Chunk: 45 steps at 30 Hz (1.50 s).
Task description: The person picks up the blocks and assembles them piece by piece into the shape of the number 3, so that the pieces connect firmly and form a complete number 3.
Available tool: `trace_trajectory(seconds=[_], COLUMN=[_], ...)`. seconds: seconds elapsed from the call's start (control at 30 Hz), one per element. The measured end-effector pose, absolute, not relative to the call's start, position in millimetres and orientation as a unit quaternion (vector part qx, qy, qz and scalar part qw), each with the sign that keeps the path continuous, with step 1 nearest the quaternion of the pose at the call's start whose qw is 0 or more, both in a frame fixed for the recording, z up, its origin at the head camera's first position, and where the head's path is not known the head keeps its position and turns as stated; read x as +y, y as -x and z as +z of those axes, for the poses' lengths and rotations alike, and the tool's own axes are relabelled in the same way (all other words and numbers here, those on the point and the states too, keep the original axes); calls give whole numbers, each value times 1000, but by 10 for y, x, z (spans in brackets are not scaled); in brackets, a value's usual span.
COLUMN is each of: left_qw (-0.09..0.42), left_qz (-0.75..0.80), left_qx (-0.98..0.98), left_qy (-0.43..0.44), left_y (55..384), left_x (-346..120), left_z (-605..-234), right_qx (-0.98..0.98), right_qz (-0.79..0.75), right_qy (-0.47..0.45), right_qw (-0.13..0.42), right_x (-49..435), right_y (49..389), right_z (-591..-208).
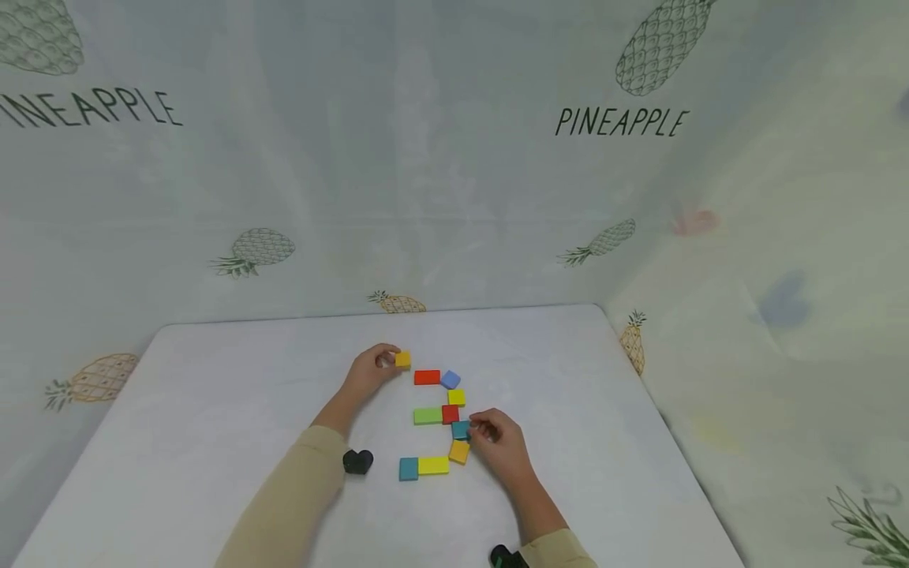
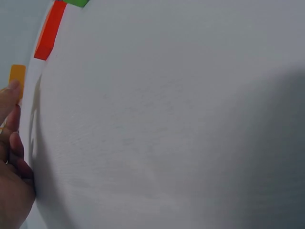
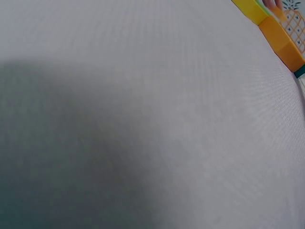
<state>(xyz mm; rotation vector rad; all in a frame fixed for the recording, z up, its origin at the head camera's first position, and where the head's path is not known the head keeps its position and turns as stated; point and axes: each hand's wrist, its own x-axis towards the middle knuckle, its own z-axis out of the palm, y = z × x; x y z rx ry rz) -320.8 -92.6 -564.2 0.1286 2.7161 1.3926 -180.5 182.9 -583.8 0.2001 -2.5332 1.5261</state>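
Between thumb and fingertips, my left hand (image 1: pixel 371 371) pinches a small orange-yellow block (image 1: pixel 403 360), left of and beyond the red bar (image 1: pixel 427 377). In the left wrist view this block (image 2: pixel 18 76) is held up near the red bar (image 2: pixel 49 31). My right hand (image 1: pixel 500 446) has its curled fingertips at the right edge of a teal block (image 1: pixel 460 430), pinching it. That block lies between a red square block (image 1: pixel 450 414) and an orange block (image 1: pixel 459 452). The right wrist view shows little of this hand's work.
The blocks form a shape like a 3 on the white table (image 1: pixel 568 379). It includes a blue block (image 1: pixel 450 380), a yellow square block (image 1: pixel 456 397), a green bar (image 1: pixel 428 416), a yellow bar (image 1: pixel 433 465) and another teal block (image 1: pixel 408 468). A pineapple-print cloth (image 1: pixel 461 158) hangs behind.
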Motion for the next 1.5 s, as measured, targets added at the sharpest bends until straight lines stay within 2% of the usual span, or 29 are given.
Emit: trace_trajectory(seconds=[0.27, 0.67, 0.87, 1.5], left_qw=[37, 47, 44, 59], left_qz=[461, 449, 445, 436], left_qx=[886, 891, 893, 897], left_qy=[-37, -49, -46, -39], left_y=[3114, 3040, 2995, 3052], left_x=[-949, -954, -911, -990], left_z=[-5732, -5715, -5651, -5712], right_qx=[-849, -855, -847, -847], right_qz=[514, 509, 519, 523], right_qy=[-72, -57, -69, -50], right_qw=[96, 81, 91, 74], right_x=[1836, 1825, 1833, 1808], right_y=[1805, 1800, 1794, 1793], right_z=[-5871, -5880, -5885, -5868])
